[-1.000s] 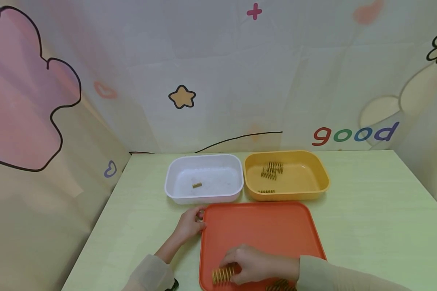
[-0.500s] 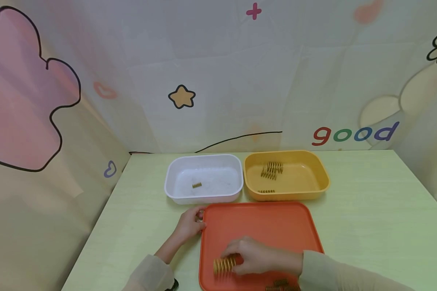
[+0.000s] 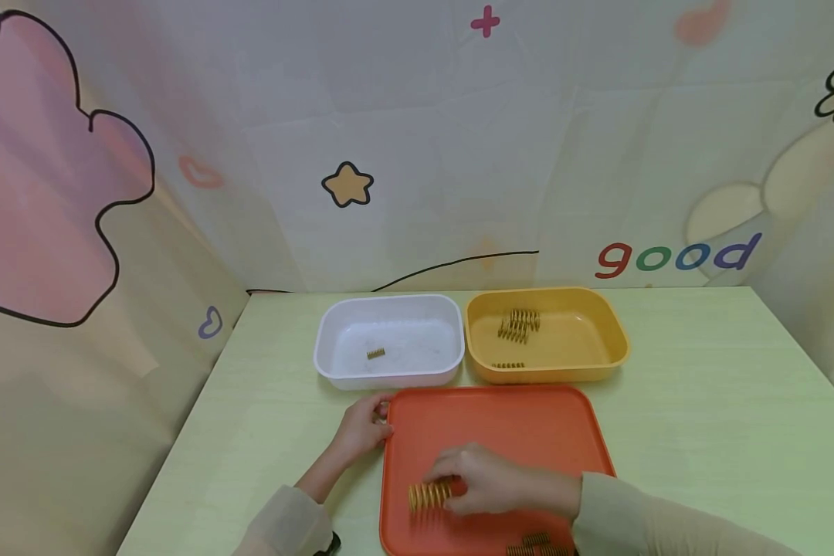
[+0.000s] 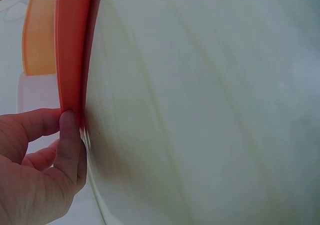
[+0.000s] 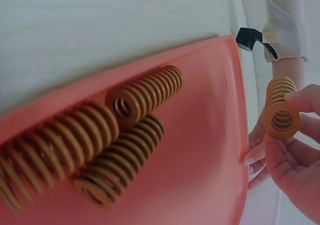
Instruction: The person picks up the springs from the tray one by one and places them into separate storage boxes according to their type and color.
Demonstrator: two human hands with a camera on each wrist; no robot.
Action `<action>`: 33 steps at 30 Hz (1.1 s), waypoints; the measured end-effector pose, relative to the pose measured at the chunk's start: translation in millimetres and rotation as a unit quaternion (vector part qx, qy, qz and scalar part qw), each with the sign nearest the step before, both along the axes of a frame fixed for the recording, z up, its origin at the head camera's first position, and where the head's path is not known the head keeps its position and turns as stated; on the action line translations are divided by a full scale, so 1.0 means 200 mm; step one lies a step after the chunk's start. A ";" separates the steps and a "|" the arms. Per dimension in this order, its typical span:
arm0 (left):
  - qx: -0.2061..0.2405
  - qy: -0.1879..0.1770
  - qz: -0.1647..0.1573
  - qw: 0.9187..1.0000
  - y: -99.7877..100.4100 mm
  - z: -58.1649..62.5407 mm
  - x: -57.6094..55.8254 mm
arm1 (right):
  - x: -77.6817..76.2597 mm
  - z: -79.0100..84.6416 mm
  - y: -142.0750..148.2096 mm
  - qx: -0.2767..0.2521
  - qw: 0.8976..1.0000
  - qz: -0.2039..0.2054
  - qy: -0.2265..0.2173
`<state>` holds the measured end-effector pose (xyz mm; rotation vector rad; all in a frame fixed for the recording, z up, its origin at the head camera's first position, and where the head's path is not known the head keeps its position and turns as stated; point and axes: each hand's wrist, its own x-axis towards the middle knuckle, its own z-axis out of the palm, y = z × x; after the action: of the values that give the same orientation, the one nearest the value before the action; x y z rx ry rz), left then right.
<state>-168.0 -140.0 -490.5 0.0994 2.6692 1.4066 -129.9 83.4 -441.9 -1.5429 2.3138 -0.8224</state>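
Note:
In the head view, my right hand (image 3: 486,480) pinches a thick golden coil spring (image 3: 427,496) by its right end, just above the left part of the red tray (image 3: 507,425). The right wrist view shows thumb and fingers closed on that spring (image 5: 281,110), its hollow end facing the camera. My left hand (image 3: 359,429) grips the tray's left rim near the far corner; in the left wrist view, thumb and fingers pinch the tray edge (image 4: 75,60). Several more coil springs (image 5: 122,155) lie in the tray's near right part, partly cut off in the head view.
Behind the tray, a white bin (image 3: 417,380) holds one small spring (image 3: 376,354). Beside it, a yellow bin (image 3: 563,374) contains a few larger springs (image 3: 519,326). A printed cloth (image 3: 445,154) hangs along the table's far edge.
My right hand has moved slightly away from me and lifted a little, carrying the spring with it. The left hand has stayed on the tray rim.

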 end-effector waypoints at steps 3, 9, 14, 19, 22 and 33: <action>-0.005 0.000 0.000 1.000 0.00 0.00 0.00 | 0.00 0.01 0.00 0.002 1.000 -0.002 -0.002; -0.002 -0.005 0.003 1.000 0.00 0.00 0.00 | -0.03 0.03 0.01 -0.002 1.000 -0.013 -0.009; -0.004 -0.002 0.003 1.000 0.00 0.01 0.00 | -0.04 0.04 0.02 -0.004 1.000 -0.024 0.000; -0.003 -0.001 0.002 1.000 0.00 0.00 0.00 | -0.05 0.05 0.03 0.003 0.999 -0.034 -0.007; -0.005 0.000 0.003 1.000 0.00 0.00 0.00 | -0.06 0.06 0.03 0.006 0.999 -0.039 -0.020; -0.010 0.002 0.001 1.000 0.00 0.01 0.00 | -0.10 0.07 0.05 -0.017 0.998 -0.054 -0.006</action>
<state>-168.2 -139.5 -489.1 0.0975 2.6869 1.3824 -149.3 92.7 -427.5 -1.4328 2.4039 -0.8986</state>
